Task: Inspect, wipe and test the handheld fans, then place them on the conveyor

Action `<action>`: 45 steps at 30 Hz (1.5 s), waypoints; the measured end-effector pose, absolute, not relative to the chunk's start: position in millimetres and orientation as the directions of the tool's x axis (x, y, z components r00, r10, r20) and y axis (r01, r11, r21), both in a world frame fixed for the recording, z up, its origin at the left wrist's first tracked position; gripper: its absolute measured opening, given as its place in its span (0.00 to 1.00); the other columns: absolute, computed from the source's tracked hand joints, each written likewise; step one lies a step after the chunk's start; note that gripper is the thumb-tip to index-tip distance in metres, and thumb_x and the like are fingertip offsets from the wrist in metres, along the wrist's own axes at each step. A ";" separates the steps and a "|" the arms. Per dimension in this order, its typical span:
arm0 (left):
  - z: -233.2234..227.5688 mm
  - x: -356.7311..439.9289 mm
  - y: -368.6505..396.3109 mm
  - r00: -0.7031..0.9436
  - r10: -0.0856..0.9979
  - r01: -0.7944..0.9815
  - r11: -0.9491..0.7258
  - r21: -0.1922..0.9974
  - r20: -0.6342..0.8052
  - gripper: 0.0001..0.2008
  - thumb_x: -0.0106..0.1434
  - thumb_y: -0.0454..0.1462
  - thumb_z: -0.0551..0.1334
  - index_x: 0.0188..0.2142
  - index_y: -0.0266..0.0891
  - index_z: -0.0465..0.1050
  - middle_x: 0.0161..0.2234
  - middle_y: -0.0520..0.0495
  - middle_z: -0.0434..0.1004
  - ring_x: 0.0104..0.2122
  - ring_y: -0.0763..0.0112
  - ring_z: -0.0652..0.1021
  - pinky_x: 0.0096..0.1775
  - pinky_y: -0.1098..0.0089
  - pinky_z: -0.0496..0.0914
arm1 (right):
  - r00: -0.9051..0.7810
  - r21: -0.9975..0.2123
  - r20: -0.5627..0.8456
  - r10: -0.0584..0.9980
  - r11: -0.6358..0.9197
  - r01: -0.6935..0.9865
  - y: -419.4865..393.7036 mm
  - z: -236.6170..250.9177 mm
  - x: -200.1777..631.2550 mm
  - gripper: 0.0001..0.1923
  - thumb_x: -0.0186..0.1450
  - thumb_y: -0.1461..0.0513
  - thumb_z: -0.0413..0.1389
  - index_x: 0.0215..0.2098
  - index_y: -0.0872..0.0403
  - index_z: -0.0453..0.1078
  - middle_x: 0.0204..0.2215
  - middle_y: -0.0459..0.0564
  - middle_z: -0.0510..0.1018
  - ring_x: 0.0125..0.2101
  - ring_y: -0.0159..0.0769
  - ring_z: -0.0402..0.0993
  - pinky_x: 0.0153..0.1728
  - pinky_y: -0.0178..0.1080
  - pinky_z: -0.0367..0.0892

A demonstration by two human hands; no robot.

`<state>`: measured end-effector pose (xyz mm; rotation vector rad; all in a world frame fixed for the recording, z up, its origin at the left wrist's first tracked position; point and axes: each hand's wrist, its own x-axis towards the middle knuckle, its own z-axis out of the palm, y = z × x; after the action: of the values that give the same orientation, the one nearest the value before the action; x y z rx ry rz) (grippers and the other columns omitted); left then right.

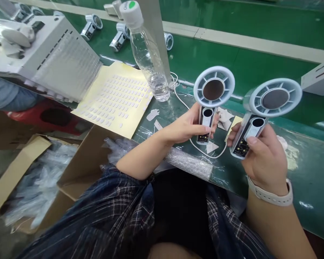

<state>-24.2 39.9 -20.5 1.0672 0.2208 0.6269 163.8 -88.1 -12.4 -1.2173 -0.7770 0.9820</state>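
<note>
My left hand is closed around the handle of a light-blue handheld fan, its round vented head upright above my fingers. A second handheld fan of the same kind is gripped in my right hand, tilted a little to the right. Each thumb rests on the front of a handle, below a dark oval. Dark panels with small light parts show low on both handles. Both fans are held above the green bench. A white cable curves across the bench beneath my left hand.
Left of my arm lies a yellow sheet of small white stickers, beside a clear bottle. More fans lie farther back on the green surface. An open carton of clear plastic stands lower left; a white box is at right.
</note>
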 end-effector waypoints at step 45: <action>-41.0 -19.7 56.5 0.722 0.670 -0.351 0.140 0.926 0.173 0.31 0.62 0.50 0.77 0.52 0.44 0.61 0.39 0.52 0.76 0.34 0.66 0.83 0.42 0.58 0.81 | 0.385 -0.963 -0.102 0.917 0.007 -0.270 -88.0 -16.4 157.4 0.17 0.62 0.48 0.70 0.42 0.49 0.80 0.34 0.50 0.81 0.28 0.38 0.76 0.22 0.38 0.75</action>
<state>-19.7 56.5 -41.0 1.2239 0.3137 0.7554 157.4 -88.0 -16.4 -1.2112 -0.6946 1.0561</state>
